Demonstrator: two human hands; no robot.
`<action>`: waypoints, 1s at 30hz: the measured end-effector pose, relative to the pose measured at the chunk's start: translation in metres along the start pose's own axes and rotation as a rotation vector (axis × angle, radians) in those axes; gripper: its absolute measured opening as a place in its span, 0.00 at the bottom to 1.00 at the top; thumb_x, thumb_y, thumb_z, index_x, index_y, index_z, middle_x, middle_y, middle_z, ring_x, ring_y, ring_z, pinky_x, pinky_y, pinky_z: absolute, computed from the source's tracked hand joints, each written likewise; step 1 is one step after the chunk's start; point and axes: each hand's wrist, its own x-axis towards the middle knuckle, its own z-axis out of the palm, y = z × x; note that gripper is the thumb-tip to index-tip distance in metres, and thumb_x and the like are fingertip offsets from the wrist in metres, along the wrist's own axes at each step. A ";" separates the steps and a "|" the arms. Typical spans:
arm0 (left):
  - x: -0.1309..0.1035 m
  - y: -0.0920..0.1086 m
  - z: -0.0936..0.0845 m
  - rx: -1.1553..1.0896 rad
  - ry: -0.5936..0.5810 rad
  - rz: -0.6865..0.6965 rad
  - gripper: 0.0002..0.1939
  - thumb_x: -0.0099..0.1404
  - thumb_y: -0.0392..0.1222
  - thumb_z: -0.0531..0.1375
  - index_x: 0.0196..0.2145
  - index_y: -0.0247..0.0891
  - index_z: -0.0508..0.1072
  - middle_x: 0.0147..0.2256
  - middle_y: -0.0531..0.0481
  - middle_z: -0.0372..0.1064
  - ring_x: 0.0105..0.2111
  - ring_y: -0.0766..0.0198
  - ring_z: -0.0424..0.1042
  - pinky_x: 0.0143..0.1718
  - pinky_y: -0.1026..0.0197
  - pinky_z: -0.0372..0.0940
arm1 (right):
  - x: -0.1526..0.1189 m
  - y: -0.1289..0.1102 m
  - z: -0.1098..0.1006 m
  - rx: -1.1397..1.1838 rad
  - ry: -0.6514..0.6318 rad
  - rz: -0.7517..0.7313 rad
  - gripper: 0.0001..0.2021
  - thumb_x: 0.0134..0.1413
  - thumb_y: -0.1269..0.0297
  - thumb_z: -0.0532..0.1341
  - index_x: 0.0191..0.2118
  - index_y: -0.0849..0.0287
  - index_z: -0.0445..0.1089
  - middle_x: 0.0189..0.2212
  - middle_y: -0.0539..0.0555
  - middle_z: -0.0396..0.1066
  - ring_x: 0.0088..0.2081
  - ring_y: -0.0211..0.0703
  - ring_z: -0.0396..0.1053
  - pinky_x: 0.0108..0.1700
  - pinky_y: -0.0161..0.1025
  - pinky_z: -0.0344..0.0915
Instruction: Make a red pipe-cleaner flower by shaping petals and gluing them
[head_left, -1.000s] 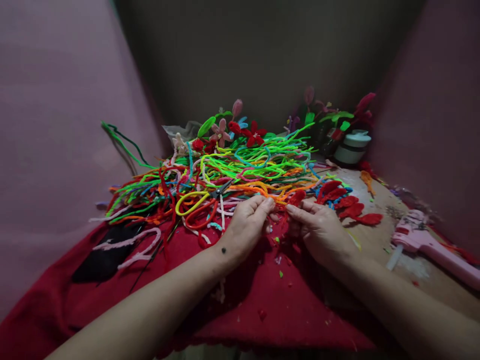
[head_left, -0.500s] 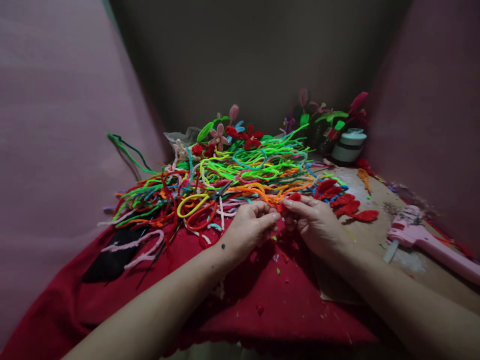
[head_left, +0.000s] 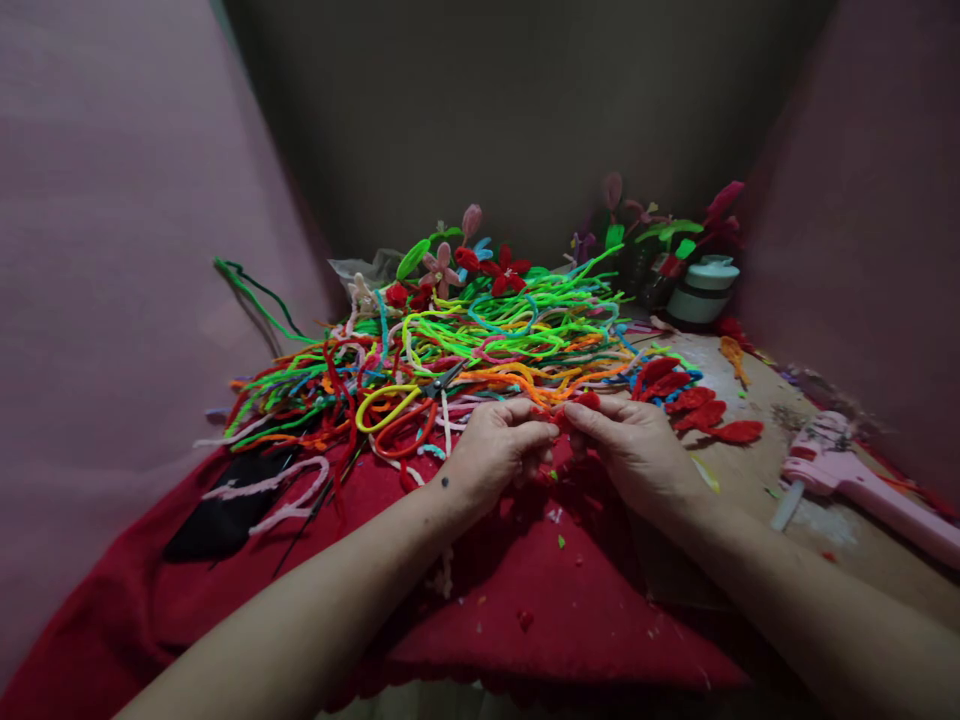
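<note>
Between my two hands is a small red fuzzy pipe cleaner piece (head_left: 588,400), mostly hidden by the fingers. My left hand (head_left: 501,446) pinches its left end with thumb and forefinger. The thumb and fingers of my right hand (head_left: 628,440) are closed on its other side, and a rounded red tip shows above them. Just beyond the fingertips lies a heap of coloured pipe cleaners (head_left: 495,345). Several red petal shapes (head_left: 697,410) lie to the right of my right hand. Scissors (head_left: 409,415) with yellow and orange-red handles rest on the heap's near side, left of my left hand.
A pink glue gun (head_left: 832,465) lies on a brown board (head_left: 750,385) at the right. Behind stand a pale lidded jar (head_left: 703,292) and fuzzy flowers (head_left: 504,270). A black phone-like object (head_left: 217,515) lies at the left on the red cloth (head_left: 585,630).
My right thumb has shifted slightly over the red piece, so less of it shows. My left hand has barely moved. The whole view has shifted a little.
</note>
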 end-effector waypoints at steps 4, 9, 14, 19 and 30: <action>-0.001 0.002 -0.001 -0.021 -0.005 -0.004 0.08 0.55 0.40 0.59 0.23 0.33 0.66 0.18 0.55 0.63 0.13 0.75 0.57 0.12 0.70 0.48 | -0.003 -0.003 0.003 -0.084 0.000 0.008 0.08 0.42 0.61 0.65 0.26 0.60 0.71 0.21 0.48 0.68 0.21 0.34 0.61 0.25 0.34 0.57; -0.004 0.003 0.000 -0.072 0.008 -0.009 0.09 0.53 0.40 0.60 0.31 0.36 0.64 0.20 0.56 0.66 0.14 0.71 0.63 0.10 0.71 0.52 | -0.005 -0.009 0.005 -0.205 -0.023 -0.044 0.06 0.45 0.63 0.63 0.24 0.60 0.71 0.19 0.47 0.68 0.22 0.34 0.61 0.26 0.34 0.56; -0.004 0.005 -0.003 -0.015 -0.013 0.018 0.08 0.54 0.37 0.59 0.32 0.36 0.64 0.19 0.56 0.66 0.13 0.71 0.64 0.10 0.72 0.53 | -0.004 -0.011 0.005 -0.263 -0.040 -0.044 0.07 0.44 0.62 0.63 0.24 0.61 0.71 0.19 0.48 0.67 0.22 0.35 0.61 0.27 0.35 0.56; -0.005 0.008 -0.005 0.008 -0.054 0.015 0.09 0.54 0.37 0.60 0.33 0.36 0.64 0.19 0.56 0.66 0.13 0.71 0.64 0.11 0.72 0.53 | -0.001 -0.007 0.003 -0.231 -0.113 0.031 0.09 0.46 0.63 0.61 0.21 0.61 0.69 0.16 0.48 0.65 0.19 0.35 0.59 0.24 0.35 0.54; -0.003 -0.014 -0.016 0.806 -0.024 0.705 0.12 0.63 0.40 0.51 0.35 0.36 0.73 0.28 0.46 0.70 0.29 0.65 0.68 0.32 0.63 0.62 | 0.002 0.000 0.004 0.207 -0.160 0.237 0.08 0.40 0.67 0.64 0.19 0.61 0.65 0.14 0.46 0.60 0.15 0.31 0.54 0.18 0.33 0.50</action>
